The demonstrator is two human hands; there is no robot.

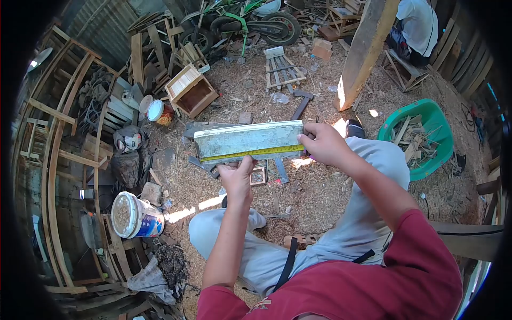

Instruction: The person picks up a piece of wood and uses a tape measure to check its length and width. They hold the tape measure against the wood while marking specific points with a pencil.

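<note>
A pale, worn wooden board (pixel 248 134) is held level in front of me, its long side running left to right. Along its lower edge stretches the yellow blade of a tape measure (pixel 266 151). My left hand (pixel 237 176) is closed under the board's lower edge, thumb and finger pressed at the tape blade. My right hand (pixel 324 143) grips the board's right end, thumb on its face at the end of the visible tape; its other fingers are mostly hidden. Something dark purple shows just below that hand, too covered to make out.
A white bucket (pixel 124 215) stands at left, near wooden frames (pixel 53 176). A green tub (pixel 445 140) holds wood scraps at right. A wooden box (pixel 205 98), a post (pixel 362 58) and a motorcycle (pixel 274 28) stand farther off. Another person (pixel 418 26) sits upper right.
</note>
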